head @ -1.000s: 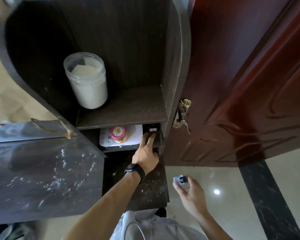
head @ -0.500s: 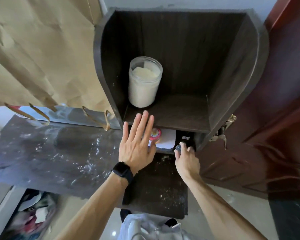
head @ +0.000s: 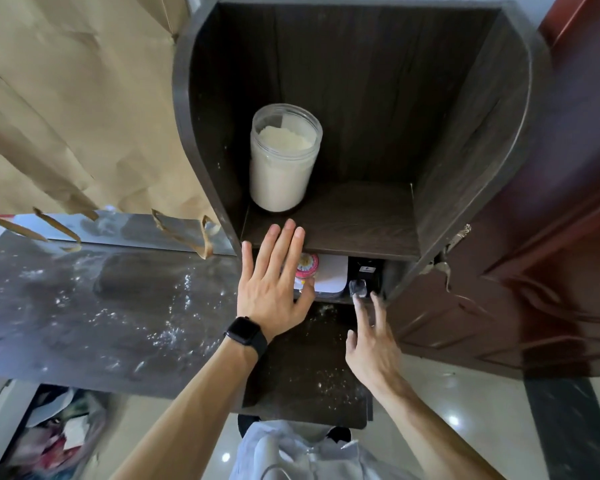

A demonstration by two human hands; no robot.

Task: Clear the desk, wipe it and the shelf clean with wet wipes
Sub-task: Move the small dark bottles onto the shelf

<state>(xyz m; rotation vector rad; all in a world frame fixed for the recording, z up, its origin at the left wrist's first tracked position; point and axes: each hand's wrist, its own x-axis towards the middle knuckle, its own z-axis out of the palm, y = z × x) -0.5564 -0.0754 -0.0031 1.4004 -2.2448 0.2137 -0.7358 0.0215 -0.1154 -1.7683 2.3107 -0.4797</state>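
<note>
I am looking down into a room of a home, most likely a kitchen corner. A dark wood-grain shelf unit stands at the right end of a dark glossy counter dusted with white powder. A clear jar of white powder sits on its upper shelf. Just to the right is a red-brown panelled wooden door with an ornate brass handle. Below lies a shiny pale tiled floor. Crumpled brown paper covers the wall on the left.

dim indoor light | glare spots on floor | shelf interior shadowed | wide-angle edge bending | lower-left blurred
</note>
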